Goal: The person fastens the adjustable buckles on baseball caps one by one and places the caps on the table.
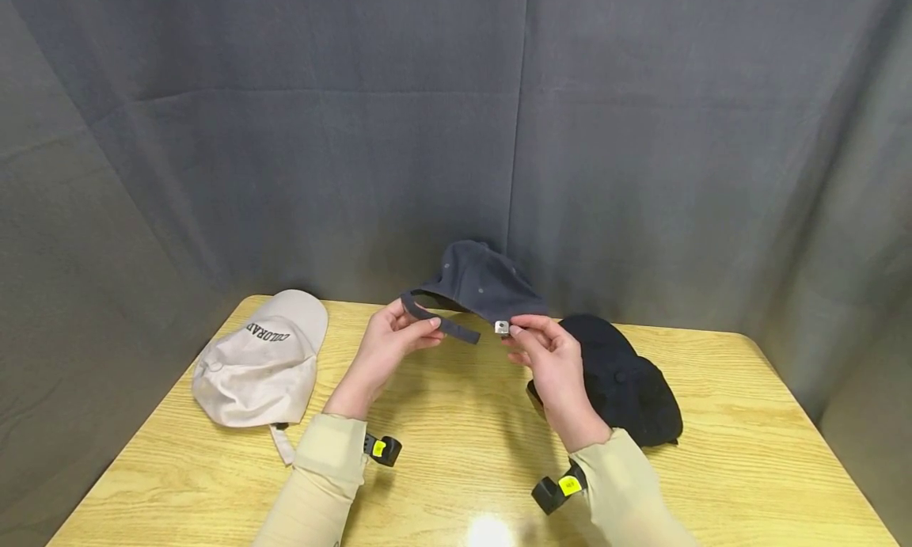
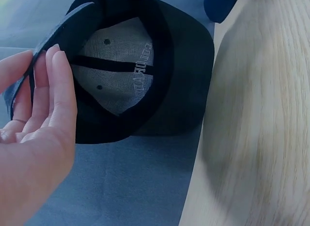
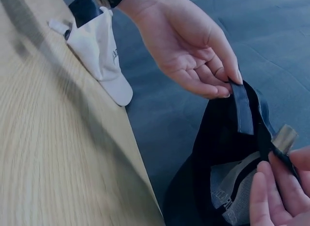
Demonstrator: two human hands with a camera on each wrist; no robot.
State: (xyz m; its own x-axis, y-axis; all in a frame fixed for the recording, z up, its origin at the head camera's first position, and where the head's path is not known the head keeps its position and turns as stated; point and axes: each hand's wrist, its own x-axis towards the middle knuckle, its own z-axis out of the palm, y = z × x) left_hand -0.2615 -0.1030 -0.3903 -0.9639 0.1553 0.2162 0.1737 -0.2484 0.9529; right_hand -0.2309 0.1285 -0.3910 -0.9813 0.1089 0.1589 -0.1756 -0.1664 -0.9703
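Both hands hold a dark grey-blue baseball cap (image 1: 492,286) up above the table, its back opening toward me. My left hand (image 1: 388,345) pinches the loose fabric strap (image 1: 459,331) between thumb and fingers, and the strap's end sticks out to the right. At the other side of the opening, my right hand (image 1: 549,353) pinches the cap's edge by the metal buckle (image 1: 502,327). Strap end and buckle are apart. In the left wrist view the mesh-like lining (image 2: 116,66) shows inside the crown, with the brim (image 2: 191,75) pointing away.
On the left of the wooden table (image 1: 456,452) lies a beige cap (image 1: 260,365) with dark lettering, its strap hanging loose. A black cap (image 1: 627,381) lies at right, partly behind my right hand. Behind the table hangs a grey curtain (image 1: 356,135).
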